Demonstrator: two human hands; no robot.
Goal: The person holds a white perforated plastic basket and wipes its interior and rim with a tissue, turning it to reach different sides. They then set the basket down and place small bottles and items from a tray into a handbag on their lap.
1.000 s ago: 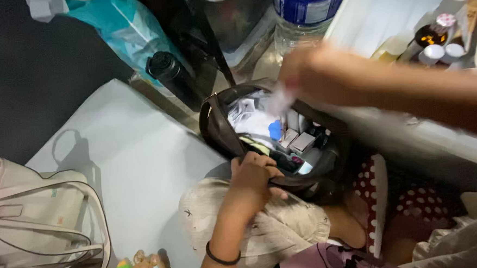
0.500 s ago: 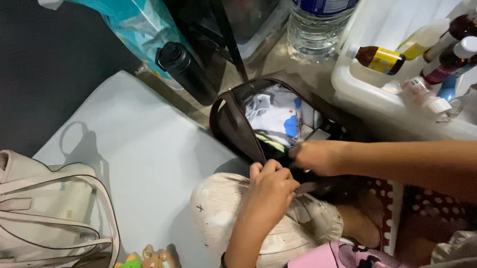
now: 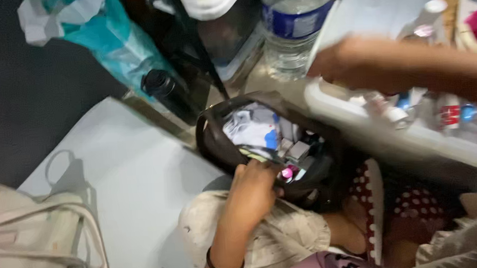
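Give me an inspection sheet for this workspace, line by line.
Surface: pale mat on a dark floor.
Job's things: dark brown pouch open, packed with small boxes and a white cloth.
Clutter: white bin of small bottles, large water bottle, black flask, teal plastic bag, beige handbag.
Hands: left hand grips the pouch's near rim; right hand blurred over the bin, its grip unclear.
Cables: nothing seen.
Surroundings: red polka-dot fabric at right.
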